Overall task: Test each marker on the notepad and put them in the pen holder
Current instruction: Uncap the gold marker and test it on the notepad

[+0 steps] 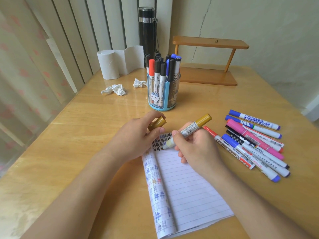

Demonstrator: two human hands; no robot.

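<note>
My right hand (196, 149) is clamped on the gold marker (193, 127). Thumb and fingers pinch the barrel near the nib end, and the gold tail points up and away towards the far right. The nib is down on the notepad (193, 190), touching the page at its far end, beside rows of dark hash marks. My left hand (138, 137) is curled round the gold cap (158, 124), gripping it between thumb and fingers just beyond the notepad's far left corner. The two hands are close together; I cannot tell whether they touch.

The notepad lies at the middle of the near edge of the table (77, 135), with a lined page face up. Its left-hand leaves are rolled over in a curl that shows blue and reddish hash marks.

The pen holder (165, 99) is clear with a blue frame and cartoon stickers. It stands upright beyond my hands, about the table's centre, and holds a bunch of capped markers with red, black and blue caps uppermost. The loose markers (253, 140) lie in a heap near the right edge, just beside my right hand, with blue, pink, red and black caps among them.

Towards the far left corner stands a paper roll (110, 64), partly unwound, with two crumpled tissues (114, 89) in front of it. A black flask (147, 31) stands at the far edge behind the holder. A wooden stand (207, 61) sits towards the far right corner.
</note>
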